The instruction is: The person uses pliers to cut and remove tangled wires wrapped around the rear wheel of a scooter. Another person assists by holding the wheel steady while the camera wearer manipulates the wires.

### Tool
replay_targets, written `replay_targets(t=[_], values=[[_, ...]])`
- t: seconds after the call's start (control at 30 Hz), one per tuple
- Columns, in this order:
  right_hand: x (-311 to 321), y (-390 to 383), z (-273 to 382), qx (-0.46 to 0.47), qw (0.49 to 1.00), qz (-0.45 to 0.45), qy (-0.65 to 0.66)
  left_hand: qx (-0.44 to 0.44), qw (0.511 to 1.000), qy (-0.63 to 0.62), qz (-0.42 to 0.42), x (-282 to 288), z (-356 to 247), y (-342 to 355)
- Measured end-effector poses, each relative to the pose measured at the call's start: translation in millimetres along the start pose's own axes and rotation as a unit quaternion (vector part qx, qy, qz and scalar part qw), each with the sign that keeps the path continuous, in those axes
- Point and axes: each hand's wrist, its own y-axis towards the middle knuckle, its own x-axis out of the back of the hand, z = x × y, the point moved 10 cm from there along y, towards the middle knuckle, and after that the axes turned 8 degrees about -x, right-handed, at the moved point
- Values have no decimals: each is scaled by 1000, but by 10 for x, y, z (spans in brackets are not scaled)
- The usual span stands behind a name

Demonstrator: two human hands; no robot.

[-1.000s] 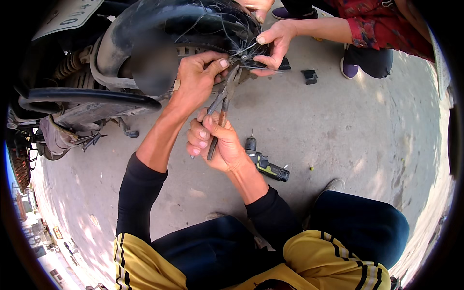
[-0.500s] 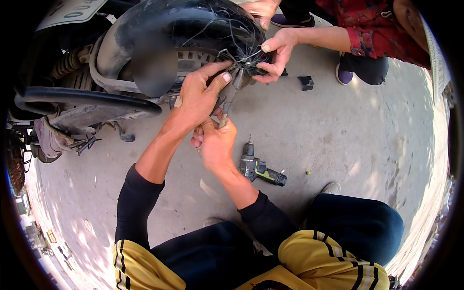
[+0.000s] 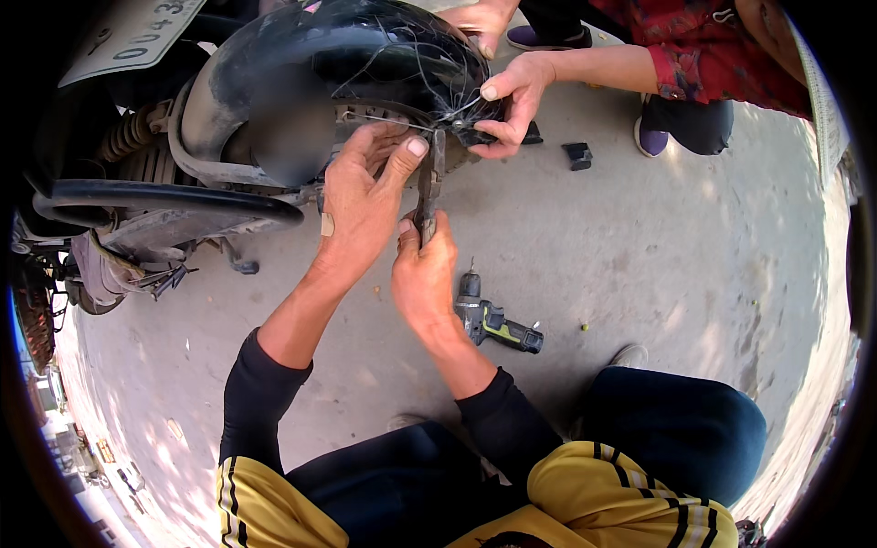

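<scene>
The black rear fender [image 3: 393, 59] of a motorcycle carries a tangle of thin metal wire [image 3: 454, 114] bunched at its edge. My right hand [image 3: 425, 279] grips a pair of pliers [image 3: 431, 178], jaws up against the wire bunch. Beside the jaws, my left hand [image 3: 361, 192] has its fingers bent toward the thumb, close to a straight strand; what they hold is hidden. From the right, another person's hand [image 3: 516, 100] pinches the wire bunch from the other side. That person's other hand [image 3: 480, 20] rests by the fender's far edge.
A cordless drill [image 3: 493, 315] lies on the concrete floor [image 3: 639, 237] near my right forearm. A small black block [image 3: 577, 156] lies farther off. The motorcycle's black tubular bar [image 3: 174, 196] juts out at the left. The other person's shoe [image 3: 650, 139] stands at the right.
My right hand has shifted slightly right and the pliers now stand more upright. My left hand has drawn back a little, its index finger less extended. A straight wire strand shows above it.
</scene>
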Motion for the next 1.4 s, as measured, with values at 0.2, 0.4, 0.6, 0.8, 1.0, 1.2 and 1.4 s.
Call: replay_targets(t=[0.2,0.4,0.6,0.8,1.0,1.2,1.4], values=[[129,35,60,16,998,-13,-55,-1,989,-102,-110,27,47,116],[206,113,-7,-28,996,33,-76,-1,979,-151,-135,35,149,51],[565,566,7,33,973,196,-118,-20,981,-151,-123,-15,79,38],[617,786,237,54,922,339,-178,-26,980,-134,-144,13,56,-22],[585,939,460,45,882,388,-264,-43,979,-136,-148,4,40,-59],[524,984,609,95,863,420,-266,-54,982,-108,-145,8,-23,-82],[798,660,150,-102,860,459,-199,-34,982,-123,-140,91,38,-91]])
